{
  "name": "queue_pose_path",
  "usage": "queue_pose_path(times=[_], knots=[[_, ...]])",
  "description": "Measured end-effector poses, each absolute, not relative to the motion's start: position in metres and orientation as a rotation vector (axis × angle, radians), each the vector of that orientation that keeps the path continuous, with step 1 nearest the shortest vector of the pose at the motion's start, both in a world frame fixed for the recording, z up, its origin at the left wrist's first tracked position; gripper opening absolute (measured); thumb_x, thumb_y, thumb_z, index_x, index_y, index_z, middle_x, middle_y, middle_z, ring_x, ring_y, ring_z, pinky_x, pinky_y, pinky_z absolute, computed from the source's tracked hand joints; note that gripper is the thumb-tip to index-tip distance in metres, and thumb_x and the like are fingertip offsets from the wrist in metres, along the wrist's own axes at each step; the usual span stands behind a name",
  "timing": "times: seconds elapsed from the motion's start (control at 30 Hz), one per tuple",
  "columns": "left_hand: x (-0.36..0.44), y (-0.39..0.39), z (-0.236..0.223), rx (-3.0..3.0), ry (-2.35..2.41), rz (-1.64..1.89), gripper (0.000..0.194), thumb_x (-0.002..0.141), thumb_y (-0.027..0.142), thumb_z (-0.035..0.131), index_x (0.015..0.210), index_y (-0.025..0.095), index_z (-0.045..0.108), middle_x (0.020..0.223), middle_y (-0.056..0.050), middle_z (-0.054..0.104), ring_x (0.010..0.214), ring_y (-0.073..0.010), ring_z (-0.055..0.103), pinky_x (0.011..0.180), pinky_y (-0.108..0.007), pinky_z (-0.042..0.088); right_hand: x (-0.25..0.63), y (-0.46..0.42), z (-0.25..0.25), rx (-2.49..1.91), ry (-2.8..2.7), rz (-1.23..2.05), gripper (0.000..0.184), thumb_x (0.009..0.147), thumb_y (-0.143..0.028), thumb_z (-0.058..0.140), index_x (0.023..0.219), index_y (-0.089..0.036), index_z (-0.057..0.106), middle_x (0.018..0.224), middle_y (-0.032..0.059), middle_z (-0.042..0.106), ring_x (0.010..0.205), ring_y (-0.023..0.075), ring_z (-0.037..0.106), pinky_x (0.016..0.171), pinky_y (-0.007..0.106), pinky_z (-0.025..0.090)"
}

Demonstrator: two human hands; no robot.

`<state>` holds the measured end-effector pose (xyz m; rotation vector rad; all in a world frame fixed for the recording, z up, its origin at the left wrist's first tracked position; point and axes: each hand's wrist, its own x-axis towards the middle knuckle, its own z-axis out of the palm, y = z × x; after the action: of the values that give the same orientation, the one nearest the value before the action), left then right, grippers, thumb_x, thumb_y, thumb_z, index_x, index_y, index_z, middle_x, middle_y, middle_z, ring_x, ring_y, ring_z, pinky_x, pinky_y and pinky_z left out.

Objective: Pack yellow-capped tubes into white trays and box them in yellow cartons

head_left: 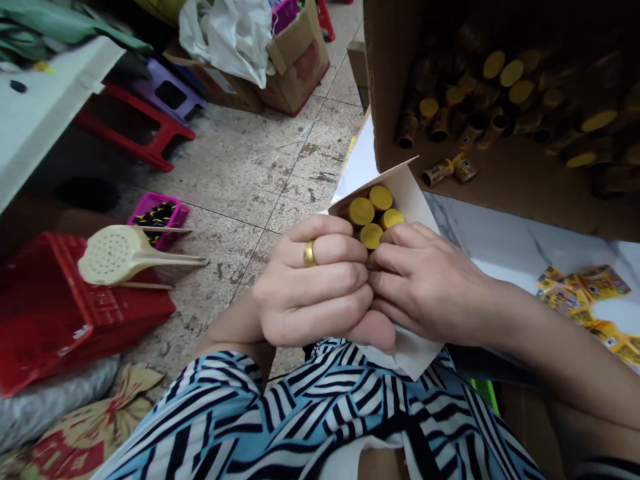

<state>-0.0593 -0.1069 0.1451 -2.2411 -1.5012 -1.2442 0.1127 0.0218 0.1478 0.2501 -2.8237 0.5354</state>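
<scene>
A small white carton [417,193] with raised flaps stands close to my body. Inside it, several small cylinders with yellow caps [361,211] stand upright, caps up. My left hand [320,287], with a gold ring on one finger, is curled over the carton's near left part. From the other side, my right hand [430,283] reaches in with bent fingers and meets the left at the fingertips, close to the caps. Both hands are closed; whatever lies between or under their fingers is hidden.
A large cardboard box [395,80] of similar cylinders lies open at the right, two loose cylinders [440,172] at its edge. Yellow printed labels [600,283] lie on the marbled tabletop [500,233]. Left are a red crate [120,327], a cream stool [115,257] and a pink basket [183,217].
</scene>
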Motion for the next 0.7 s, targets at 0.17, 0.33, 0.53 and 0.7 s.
queue_pose_path(times=[0.17,0.33,0.53,0.7], knots=[[-0.061,-0.099,0.148,-2.295,-1.191,-1.134,0.041,0.097,0.05,0.06,0.068,0.02,0.058,0.059,0.002,0.059,0.067,-0.014,0.065,0.07,-0.033,0.055,0.118,0.027,0.15,0.341,-2.837,0.614,0.028,0.094,-0.028,0.063,0.068,-0.018,0.067,0.081,0.0066,0.057,0.086,0.0221,0.045,0.075,0.039,0.041],[-0.07,-0.105,0.138,-2.212,-1.332,-1.177,0.039,0.093,0.046,0.067,0.066,0.021,0.055,0.057,0.003,0.057,0.063,-0.0142,0.066,0.066,-0.035,0.054,0.126,0.032,0.164,0.5,-2.857,0.878,0.024,0.091,-0.02,0.063,0.068,-0.02,0.066,0.102,0.0061,0.067,0.119,0.0281,0.053,0.097,0.046,0.047],[-0.075,-0.117,0.138,-2.201,-1.323,-1.153,0.037,0.095,0.043,0.062,0.067,0.021,0.054,0.056,0.002,0.055,0.061,-0.0143,0.063,0.065,-0.035,0.053,0.13,0.06,0.164,0.252,-2.54,0.92,0.012,0.093,-0.022,0.067,0.082,-0.022,0.072,0.092,0.0021,0.075,0.103,0.0208,0.068,0.093,0.038,0.055],[-0.078,-0.116,0.14,-2.189,-1.294,-1.187,0.037,0.091,0.037,0.066,0.062,0.02,0.05,0.055,0.002,0.049,0.057,-0.013,0.056,0.061,-0.035,0.05,0.136,0.139,0.131,-0.76,-2.379,0.204,0.017,0.092,-0.029,0.067,0.092,-0.017,0.08,0.09,0.009,0.077,0.091,0.0247,0.071,0.082,0.037,0.055]])
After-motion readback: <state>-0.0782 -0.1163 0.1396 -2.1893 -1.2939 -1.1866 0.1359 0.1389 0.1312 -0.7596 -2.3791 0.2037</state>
